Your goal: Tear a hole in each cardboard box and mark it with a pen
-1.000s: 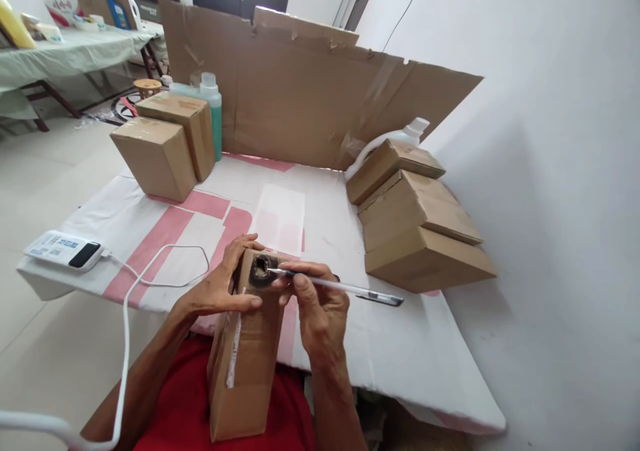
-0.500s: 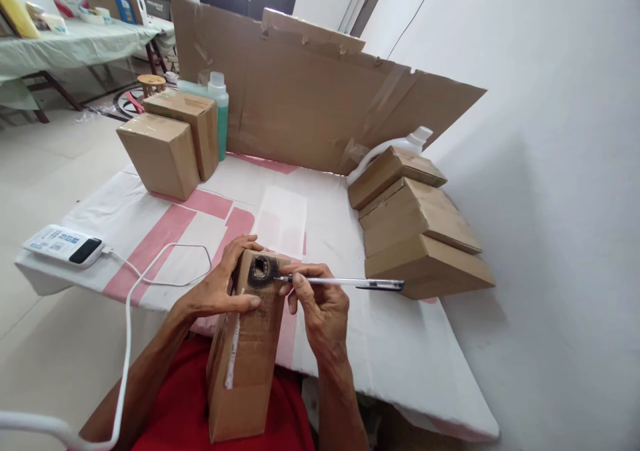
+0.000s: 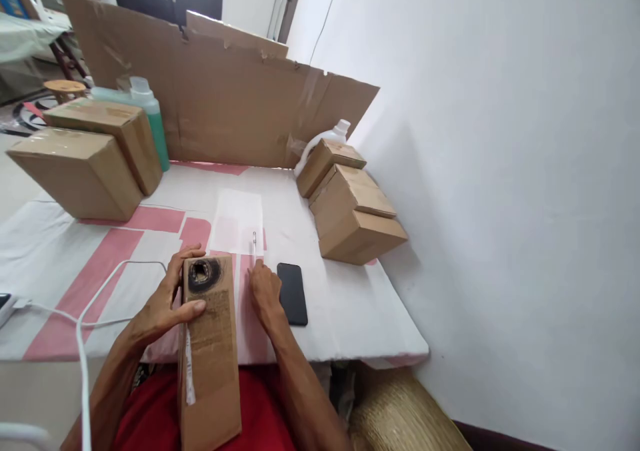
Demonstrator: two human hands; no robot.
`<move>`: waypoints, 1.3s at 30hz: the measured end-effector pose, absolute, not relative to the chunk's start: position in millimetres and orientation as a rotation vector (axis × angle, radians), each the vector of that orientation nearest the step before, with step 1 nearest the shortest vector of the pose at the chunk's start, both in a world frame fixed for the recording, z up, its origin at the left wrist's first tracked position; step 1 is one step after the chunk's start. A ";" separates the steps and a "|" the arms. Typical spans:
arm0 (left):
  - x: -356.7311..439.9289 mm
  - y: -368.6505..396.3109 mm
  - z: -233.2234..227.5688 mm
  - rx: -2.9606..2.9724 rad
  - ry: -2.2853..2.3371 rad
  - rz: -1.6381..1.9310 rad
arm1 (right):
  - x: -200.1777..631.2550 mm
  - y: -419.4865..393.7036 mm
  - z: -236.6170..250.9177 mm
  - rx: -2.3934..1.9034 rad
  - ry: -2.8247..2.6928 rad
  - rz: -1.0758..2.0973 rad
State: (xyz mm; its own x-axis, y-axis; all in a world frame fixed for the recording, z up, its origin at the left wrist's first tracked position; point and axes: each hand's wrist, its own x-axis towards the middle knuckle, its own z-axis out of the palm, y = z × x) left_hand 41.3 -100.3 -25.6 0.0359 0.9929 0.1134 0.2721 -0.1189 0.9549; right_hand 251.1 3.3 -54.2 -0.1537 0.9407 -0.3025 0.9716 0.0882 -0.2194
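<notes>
A tall narrow cardboard box (image 3: 213, 344) stands tilted against my red clothing, its top end at the table edge. Near that end is a small hole ringed with black ink (image 3: 201, 274). My left hand (image 3: 173, 298) grips the box's left side, thumb on the front face and fingers behind the top. To the right of the box, my right hand (image 3: 265, 291) is closed around a slim clear pen (image 3: 255, 243), which points away from me and is apart from the box. A black phone (image 3: 293, 294) lies flat just right of that hand.
Two cardboard boxes (image 3: 75, 171) and a green-liquid bottle (image 3: 156, 128) stand at left. Stacked boxes (image 3: 357, 218) and a white jug (image 3: 330, 134) sit at right by the wall. A cardboard panel (image 3: 220, 98) closes the back. A white cable (image 3: 83, 364) crosses at left.
My right hand has taken the pen away from the inked hole and lowered it to the right of the box. The view has turned right, and the phone now shows.
</notes>
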 end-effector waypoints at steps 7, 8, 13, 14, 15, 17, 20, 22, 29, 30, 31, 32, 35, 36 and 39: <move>45.9 -96.6 -22.8 1.455 1.358 1.142 | 247.6 -4.4 -66.8 2.063 2.231 -0.528; 46.1 -96.5 -23.2 1.449 1.357 1.146 | 253.2 -6.3 -64.1 2.066 2.239 -0.527; 43.8 -95.8 -29.0 1.459 1.338 1.151 | 305.1 -26.8 -51.9 2.316 2.206 -0.373; 43.6 -95.4 -30.4 1.465 1.329 1.147 | 316.3 -30.6 -52.2 2.378 2.139 -0.349; 43.8 -94.8 -31.4 1.470 1.319 1.140 | 326.2 -33.3 -53.6 2.417 2.069 -0.356; 45.1 -93.8 -32.6 1.478 1.300 1.132 | 341.0 -34.8 -58.9 2.466 1.969 -0.474; 47.3 -93.8 -32.5 1.484 1.290 1.154 | 351.6 -28.3 -68.7 2.627 1.924 -0.778; 47.3 -94.9 -33.0 1.480 1.297 1.178 | 353.6 -22.8 -74.3 2.705 1.919 -0.944; 46.8 -97.4 -36.9 1.447 1.274 1.221 | 347.6 -39.5 -72.4 2.538 2.104 -1.856; 48.2 -97.0 -36.0 1.449 1.266 1.222 | 345.3 -46.0 -65.1 2.473 2.017 -2.191; 49.9 -96.6 -34.6 1.455 1.255 1.216 | 342.5 -52.7 -55.4 2.362 1.870 -2.559; 51.9 -96.1 -32.8 1.463 1.242 1.204 | 339.2 -59.1 -43.5 2.206 1.688 -2.898; 58.4 -95.1 -25.9 1.487 1.226 1.181 | 324.3 -75.0 -2.8 1.677 1.351 -3.414; 60.4 -95.1 -23.6 1.501 1.224 1.179 | 317.2 -79.2 9.5 1.493 1.293 -3.493; 64.8 -96.5 -18.2 1.541 1.249 1.196 | 290.6 -89.4 33.8 0.948 1.025 -3.610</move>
State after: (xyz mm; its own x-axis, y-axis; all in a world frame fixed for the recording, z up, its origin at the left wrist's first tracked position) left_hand 64.8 -96.5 -18.2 0.0643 0.9815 0.1803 0.2226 -0.1902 0.9562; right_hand 290.6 -89.4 33.8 -0.6411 0.7345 -0.2224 -0.5080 -0.6234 -0.5944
